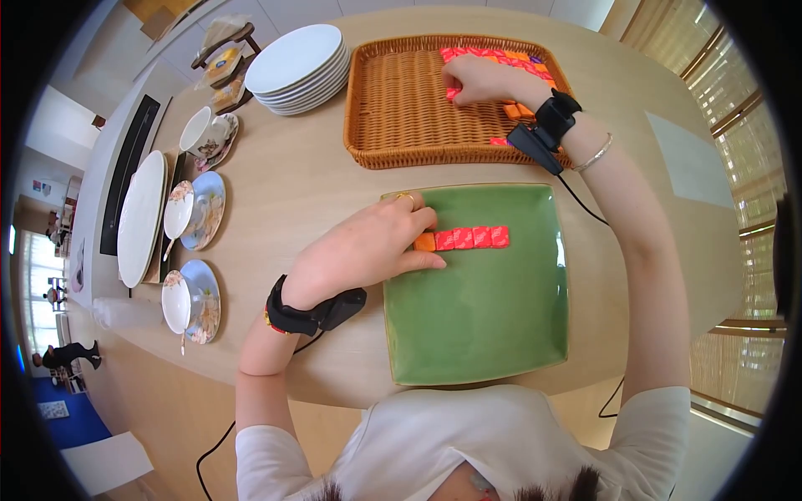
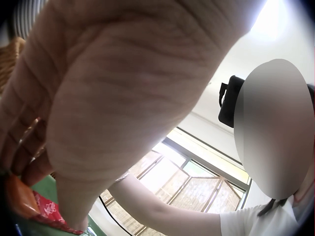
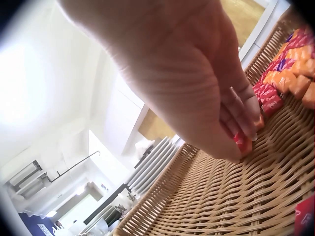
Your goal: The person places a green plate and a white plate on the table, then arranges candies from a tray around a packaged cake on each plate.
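Observation:
On the square green plate [image 1: 476, 326] lies a straight row of small wrapped candies: several red ones [image 1: 474, 238] with an orange candy [image 1: 425, 241] at the left end. My left hand [image 1: 368, 242] curls round that left end, fingers on the far side and thumb on the near side. The left wrist view shows the orange candy [image 2: 22, 196] beneath the fingers. My right hand [image 1: 484, 81] reaches into the wicker basket [image 1: 393, 100]. Its thumb and fingertips pinch a red candy [image 3: 242, 141], mostly covered by the fingers. More red and orange candies [image 3: 290, 73] lie packed beside it.
A stack of white plates [image 1: 296, 71] stands left of the basket. Cups on saucers [image 1: 200, 305] and a large white oval plate [image 1: 142, 221] line the table's left side. A pale sheet [image 1: 689, 159] lies at the right. Cables trail from both wrist cameras.

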Tool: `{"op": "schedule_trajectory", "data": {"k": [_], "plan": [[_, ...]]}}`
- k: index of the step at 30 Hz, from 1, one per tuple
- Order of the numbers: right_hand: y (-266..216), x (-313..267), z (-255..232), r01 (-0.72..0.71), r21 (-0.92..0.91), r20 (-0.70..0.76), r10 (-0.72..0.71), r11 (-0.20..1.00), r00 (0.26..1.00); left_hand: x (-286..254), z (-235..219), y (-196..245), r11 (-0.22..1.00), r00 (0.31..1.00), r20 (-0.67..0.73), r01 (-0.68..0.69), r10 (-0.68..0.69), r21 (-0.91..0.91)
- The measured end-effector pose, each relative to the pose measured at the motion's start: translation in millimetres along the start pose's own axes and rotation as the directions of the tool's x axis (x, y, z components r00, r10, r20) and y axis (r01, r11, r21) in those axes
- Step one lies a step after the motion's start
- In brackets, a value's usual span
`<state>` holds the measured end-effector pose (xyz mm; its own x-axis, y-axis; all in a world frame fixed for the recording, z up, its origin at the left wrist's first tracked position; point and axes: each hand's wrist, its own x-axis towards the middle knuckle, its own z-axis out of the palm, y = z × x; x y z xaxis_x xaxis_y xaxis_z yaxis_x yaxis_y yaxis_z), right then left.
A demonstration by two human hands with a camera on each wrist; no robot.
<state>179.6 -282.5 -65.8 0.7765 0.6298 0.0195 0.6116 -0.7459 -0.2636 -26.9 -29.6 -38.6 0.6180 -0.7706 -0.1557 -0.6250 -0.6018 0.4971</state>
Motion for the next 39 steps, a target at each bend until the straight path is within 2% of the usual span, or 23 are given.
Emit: {"op": "schedule_trajectory", "data": {"k": [1,8,10,11,13,15,17,19,21,23,25,30,36,39], "plan": [[-2,1,1,0.002,-0.044,0.052,0.001,0.999,0.999,-1,0,-1,1.0,1.0,0.0,-0.007,0.007,0.008],[-7,-5,0,-0.026,0.045,0.057,0.023,0.999,0.998,0,-1,-1,1.0,1.0,0.021,-0.001,0.0,0.028],[-12,-14,-6,0.021,0.041,-0.034,-0.02,0.999,0.999,-1,0,-2,1.0,1.0,0.017,-0.005,0.005,0.03],[-20,-21,-13,0.022,0.042,-0.035,-0.02,0.999,0.999,-1,0,-2,0.999,1.0,0.013,-0.009,0.009,0.031],[-38,-42,-30,0.015,0.147,-0.08,-0.004,0.989,0.997,-1,1,-4,1.0,1.0,0.003,-0.012,0.012,0.023],[-68,-80,-45,0.141,0.214,-0.14,-0.113,0.966,0.984,0,3,-4,1.0,1.0,-0.005,-0.018,0.018,0.01],[-91,-119,-48,0.135,0.14,-0.096,-0.122,0.981,0.988,2,-1,-2,1.0,0.999,0.041,0.003,-0.003,-0.007],[-97,-153,-29,0.162,0.108,-0.09,-0.152,0.981,0.984,1,1,-2,1.0,0.999,0.042,-0.005,0.005,-0.001],[-107,-181,-15,0.036,0.213,0.01,-0.039,0.976,0.999,2,3,-1,1.0,0.999,0.04,-0.015,0.015,0.006],[-114,-199,-6,-0.082,0.236,0.091,0.062,0.968,0.994,1,4,-2,1.0,1.0,0.02,-0.024,0.024,0.007],[-113,-208,7,-0.051,0.261,0.038,0.043,0.964,0.998,1,2,-1,1.0,1.0,0.026,-0.014,0.014,0.0],[-117,-210,18,-0.098,0.363,0.042,0.089,0.927,0.995,3,-1,2,0.999,0.998,0.054,0.031,-0.03,-0.02],[-118,-211,19,-0.096,0.43,0.036,0.089,0.898,0.995,2,1,0,0.999,0.999,0.037,0.026,-0.025,-0.027],[-120,-213,17,-0.118,0.426,0.05,0.107,0.897,0.993,2,3,-1,1.0,1.0,-0.012,-0.02,0.02,-0.022]]}}
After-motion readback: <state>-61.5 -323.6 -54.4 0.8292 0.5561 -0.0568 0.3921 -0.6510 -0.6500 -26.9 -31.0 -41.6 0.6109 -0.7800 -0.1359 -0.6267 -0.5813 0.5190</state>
